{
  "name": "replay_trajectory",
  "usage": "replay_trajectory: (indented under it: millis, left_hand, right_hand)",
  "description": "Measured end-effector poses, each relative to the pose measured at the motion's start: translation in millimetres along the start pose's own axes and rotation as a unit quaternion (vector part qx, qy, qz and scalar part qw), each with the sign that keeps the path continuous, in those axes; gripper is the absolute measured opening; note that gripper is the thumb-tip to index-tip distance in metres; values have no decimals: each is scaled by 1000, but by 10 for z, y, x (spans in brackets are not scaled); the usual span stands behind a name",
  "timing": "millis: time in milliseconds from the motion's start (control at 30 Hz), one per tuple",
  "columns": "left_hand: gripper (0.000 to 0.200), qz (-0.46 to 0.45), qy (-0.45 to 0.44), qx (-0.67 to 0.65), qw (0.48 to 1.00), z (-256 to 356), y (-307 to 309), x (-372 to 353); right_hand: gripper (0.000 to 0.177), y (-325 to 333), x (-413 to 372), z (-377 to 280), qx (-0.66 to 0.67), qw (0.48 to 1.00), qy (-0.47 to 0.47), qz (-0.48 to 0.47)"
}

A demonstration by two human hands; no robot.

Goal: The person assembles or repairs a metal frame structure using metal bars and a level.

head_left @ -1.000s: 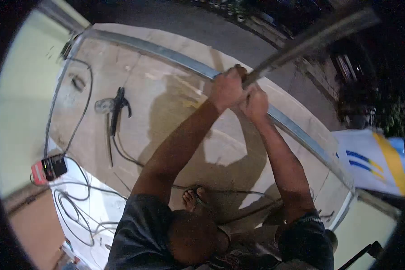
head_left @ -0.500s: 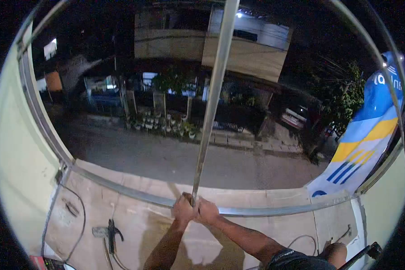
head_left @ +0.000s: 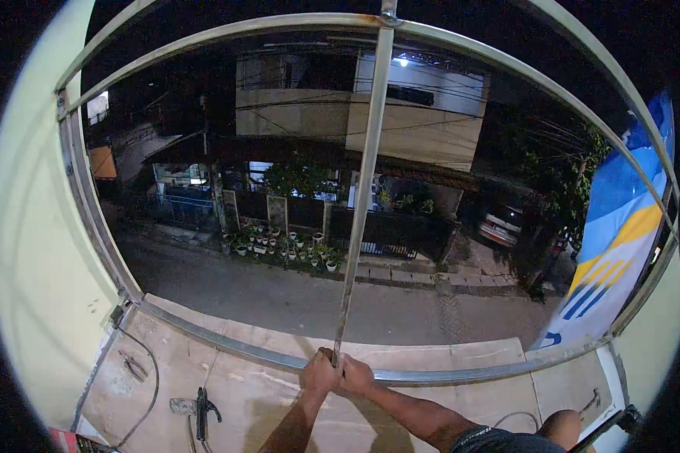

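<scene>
A vertical metal bar (head_left: 365, 166) runs through the middle of the window-like metal frame, from the upper rail (head_left: 227, 32) down to the bottom rail (head_left: 438, 375). Low on this bar, my left hand (head_left: 320, 375) has its fingers wrapped round it from the left. Against it on the right, my right hand (head_left: 356, 374) closes on the same foot of the bar. The exact joint between bar and bottom rail is hidden behind both hands.
On the pale ledge (head_left: 257, 392) lie pliers (head_left: 135, 368), a dark clamp-like tool (head_left: 203, 415) with a cable, and a hammer-like tool (head_left: 591, 400). A blue, white and yellow banner (head_left: 619, 241) hangs at right. Beyond the frame, a street (head_left: 279, 298) lies below.
The view has tilted upward, so the upper rail and its joint with the vertical bar now show. Both hands stay closed round the bar's foot.
</scene>
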State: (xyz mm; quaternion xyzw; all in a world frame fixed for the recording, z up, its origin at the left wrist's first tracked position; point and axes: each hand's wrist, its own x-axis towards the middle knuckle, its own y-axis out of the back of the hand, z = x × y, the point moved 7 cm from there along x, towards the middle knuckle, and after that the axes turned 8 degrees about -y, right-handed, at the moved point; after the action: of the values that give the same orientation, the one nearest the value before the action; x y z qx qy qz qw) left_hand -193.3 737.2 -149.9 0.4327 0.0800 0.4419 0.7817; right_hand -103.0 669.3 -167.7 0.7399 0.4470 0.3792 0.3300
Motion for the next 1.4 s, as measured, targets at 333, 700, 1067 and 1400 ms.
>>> replay_trajectory:
  millis: [333, 700, 1067, 1400]
  left_hand:
    - [55, -22, 4, -22, 1000, -77, -108, 4]
    - [81, 250, 23, 31, 968, -1729, 801, -1004]
    - [54, 165, 172, 386, 891, -2594, 1757, -1763]
    - [48, 39, 279, 306, 909, -2524, 1804, -2169]
  right_hand:
    - [55, -50, 17, 36, -34, 994, -72, -81]
    - [39, -224, 138, 123, 15, 1000, 14, -23]
    - [43, -145, 89, 63, -31, 999, -25, -21]
    - [59, -120, 126, 16, 35, 998, -24, -55]
